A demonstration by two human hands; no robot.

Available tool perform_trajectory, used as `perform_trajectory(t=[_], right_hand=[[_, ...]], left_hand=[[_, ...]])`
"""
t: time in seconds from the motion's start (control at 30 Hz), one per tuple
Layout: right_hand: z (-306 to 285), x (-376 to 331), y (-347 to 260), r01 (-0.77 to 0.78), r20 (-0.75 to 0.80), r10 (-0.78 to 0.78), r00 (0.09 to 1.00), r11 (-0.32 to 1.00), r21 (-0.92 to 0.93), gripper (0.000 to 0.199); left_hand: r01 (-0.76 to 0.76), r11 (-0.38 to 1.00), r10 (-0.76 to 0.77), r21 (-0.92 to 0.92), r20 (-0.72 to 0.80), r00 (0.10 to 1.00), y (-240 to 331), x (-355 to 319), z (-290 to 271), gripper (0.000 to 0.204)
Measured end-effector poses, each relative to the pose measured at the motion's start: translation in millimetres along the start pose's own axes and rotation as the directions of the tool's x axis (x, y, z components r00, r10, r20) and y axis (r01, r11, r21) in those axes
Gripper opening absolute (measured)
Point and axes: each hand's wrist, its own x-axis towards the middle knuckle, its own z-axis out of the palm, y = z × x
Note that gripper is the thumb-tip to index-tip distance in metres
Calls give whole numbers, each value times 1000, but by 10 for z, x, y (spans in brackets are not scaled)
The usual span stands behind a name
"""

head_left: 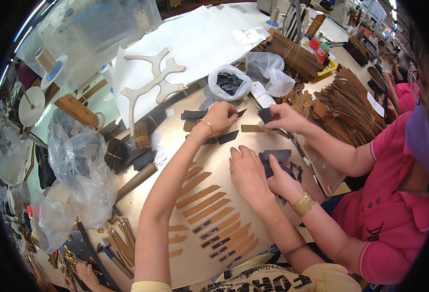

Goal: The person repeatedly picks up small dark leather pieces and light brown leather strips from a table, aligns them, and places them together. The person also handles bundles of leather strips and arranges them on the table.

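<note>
My left hand (220, 118) is closed at the far side of the work table (161, 214), fingertips pinching a small black strip (242, 113). Around it lie flat black pieces (228, 136) and a brown piece (252, 128). My right hand (247, 171) rests palm down with its fingers stretched out, beside a pile of black pieces (277, 155). A co-worker's hand (283, 184) touches that pile, while the co-worker's other hand (283, 118) holds a black piece (266, 115). Between my forearms, slanted brown strips (206, 207) lie in rows, several bearing dark patches.
Beyond my hands stand a plastic bag of black bits (228, 82) and bundled brown strips (353, 104). White curved cutouts (153, 80) lie on white sheets. At left are crumpled clear bags (80, 170) and a dark rod (135, 182). The co-worker's arms reach in from the right.
</note>
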Motion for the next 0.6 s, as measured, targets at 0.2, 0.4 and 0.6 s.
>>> perform_trajectory(t=[0.2, 0.4, 0.6], right_hand=[[-62, -101, -88, 41, 222, -50, 974, 998, 46, 30], [-105, -331, -157, 86, 323, -99, 941, 995, 55, 31], [-167, -374, -143, 126, 361, -144, 921, 989, 71, 34]], left_hand=[[-199, 919, 220, 340, -24, 975, 159, -39, 145, 23], [-465, 629, 434, 623, 215, 875, 224, -81, 496, 18], [-475, 665, 447, 576, 203, 871, 173, -113, 568, 19]])
